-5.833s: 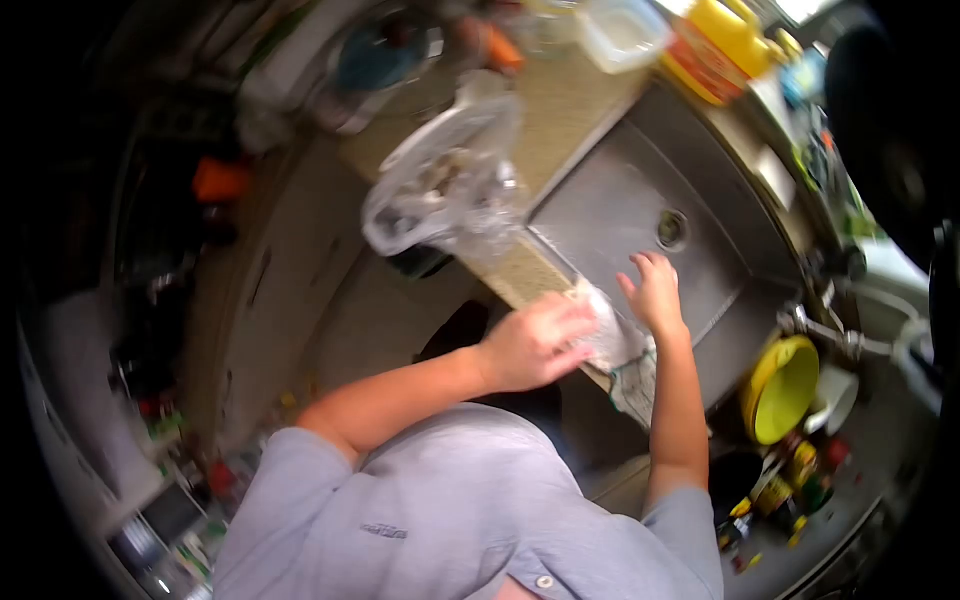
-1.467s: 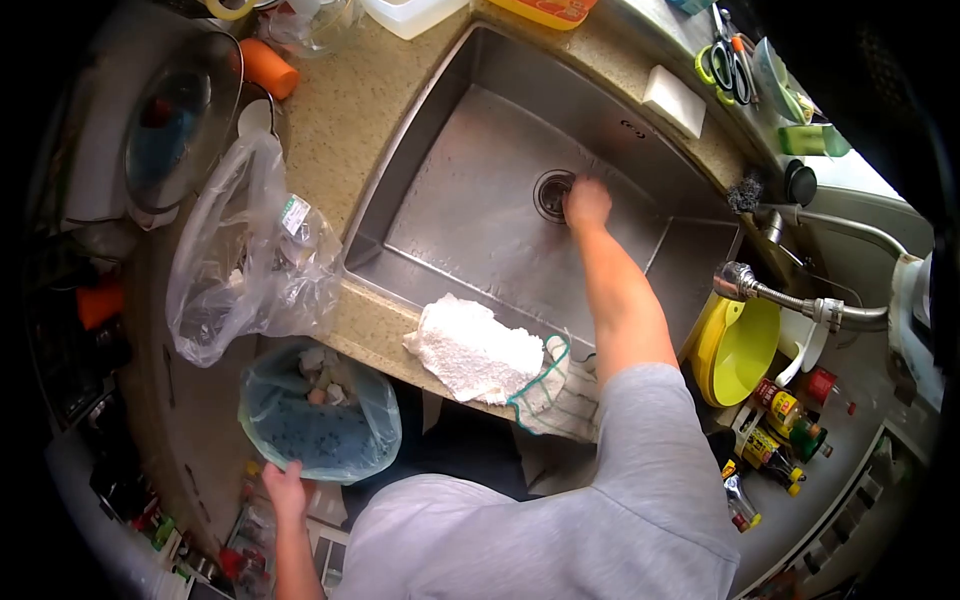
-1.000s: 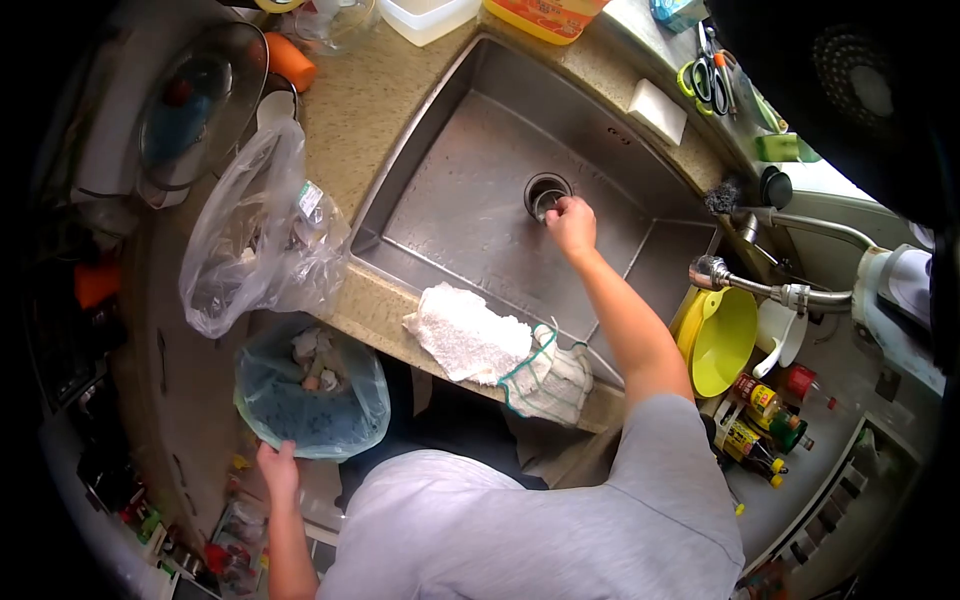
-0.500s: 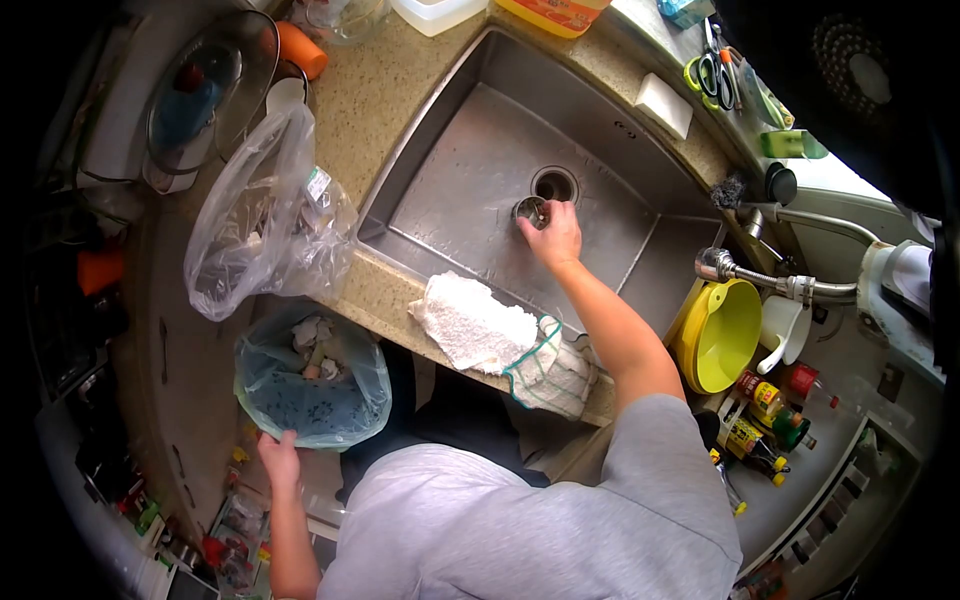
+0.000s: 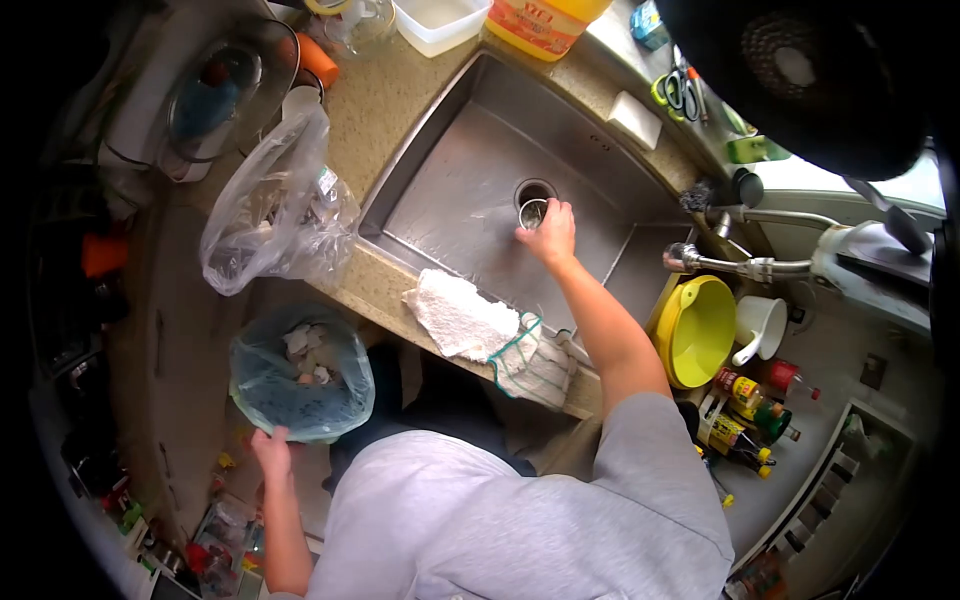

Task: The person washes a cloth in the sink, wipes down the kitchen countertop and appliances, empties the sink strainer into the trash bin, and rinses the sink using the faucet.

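Sink (image 5: 470, 170), two hands, one strainer (image 5: 533, 212).

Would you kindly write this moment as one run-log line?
right hand: holding strainer near drain | left hand: gripping lined bin at rim | white cloth: on counter edge

The bin (image 5: 300, 375) sits below the counter (image 5: 385, 90), left of the person — the bag (image 5: 280, 215) on the counter's edge above it, the cloth (image 5: 462, 318) and glove (image 5: 533, 362) before the sink (image 5: 470, 160), the basins (image 5: 697, 335) to its right.
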### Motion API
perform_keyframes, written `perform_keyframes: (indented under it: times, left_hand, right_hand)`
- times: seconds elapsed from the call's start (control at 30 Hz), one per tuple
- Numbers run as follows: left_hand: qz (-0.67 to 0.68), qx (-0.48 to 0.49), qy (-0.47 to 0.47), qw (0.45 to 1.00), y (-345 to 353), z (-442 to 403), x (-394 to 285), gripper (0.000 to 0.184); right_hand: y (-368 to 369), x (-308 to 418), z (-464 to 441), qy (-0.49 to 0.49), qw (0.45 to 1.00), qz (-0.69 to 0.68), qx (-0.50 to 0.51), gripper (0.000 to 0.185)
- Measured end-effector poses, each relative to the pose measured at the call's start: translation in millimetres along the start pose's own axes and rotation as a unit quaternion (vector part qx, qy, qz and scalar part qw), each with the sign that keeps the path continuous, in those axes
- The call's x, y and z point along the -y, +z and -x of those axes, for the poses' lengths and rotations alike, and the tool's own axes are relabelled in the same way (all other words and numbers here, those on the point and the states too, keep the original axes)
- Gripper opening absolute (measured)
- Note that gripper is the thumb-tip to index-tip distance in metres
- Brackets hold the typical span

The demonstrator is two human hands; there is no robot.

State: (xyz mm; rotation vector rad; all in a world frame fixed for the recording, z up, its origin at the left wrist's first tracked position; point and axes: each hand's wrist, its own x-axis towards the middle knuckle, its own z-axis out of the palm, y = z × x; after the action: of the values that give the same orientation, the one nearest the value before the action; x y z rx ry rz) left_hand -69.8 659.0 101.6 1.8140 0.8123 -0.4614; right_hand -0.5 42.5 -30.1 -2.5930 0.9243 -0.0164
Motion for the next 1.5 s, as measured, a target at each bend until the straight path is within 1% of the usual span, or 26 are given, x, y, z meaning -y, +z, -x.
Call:
perform_keyframes:
  times: [0.03,0.07,0.13,0.17,0.27,0.33,0.43,0.53,0.77,0.97,1.17,1.33,1.5]
  left_hand:
    - [0.006,-0.003,-0.018,1.0,5,4,-9,0.025]
    - [0.015,0.0,-0.016,1.0,8,6,-13,0.025]
    - [-0.008,-0.024,-0.001,1.0,9,11,-16,0.023]
    - [-0.001,-0.023,-0.002,1.0,6,7,-10,0.023]
    - [-0.007,-0.019,0.009,1.0,-3,-5,9,0.022]
    - [-0.002,-0.036,0.03,0.999,-1,-5,7,0.021]
    - [0.015,-0.041,0.023,0.999,-3,-5,7,0.02]
    - [0.014,-0.041,0.012,0.999,-5,-4,5,0.02]
    - [0.005,-0.046,0.001,0.999,-4,2,-3,0.021]
    - [-0.006,-0.039,0.002,0.999,-4,2,-4,0.021]
    - [-0.016,-0.03,-0.002,0.999,-2,3,-8,0.023]
    - [-0.024,-0.026,-0.002,0.999,-3,-1,-5,0.024]
    - [-0.021,-0.022,-0.007,1.0,-1,-1,-6,0.024]
  right_hand:
    - [-11,4,-1,0.014,1.0,-0.004,0.01,0.078]
    - [-23,9,-1,0.008,1.0,-0.001,0.004,0.078]
    - [-48,23,1,0.078,0.996,-0.011,0.033,0.076]
    - [-54,25,1,0.083,0.996,0.005,0.036,0.077]
    - [-69,26,1,0.056,0.997,0.05,0.005,0.077]
    - [-74,23,-1,0.049,0.996,0.068,0.006,0.078]
    - [-82,24,-2,0.039,0.993,0.115,-0.005,0.079]
    - [-84,23,-3,0.029,0.991,0.126,-0.012,0.082]
    - [-80,17,-6,0.023,0.991,0.13,-0.02,0.082]
    - [-80,16,-9,0.022,0.991,0.133,-0.022,0.079]
    - [-79,14,-13,0.008,0.989,0.143,-0.03,0.077]
    - [-79,13,-16,-0.031,0.987,0.151,-0.048,0.076]
    - [-78,13,-21,-0.039,0.987,0.15,-0.051,0.074]
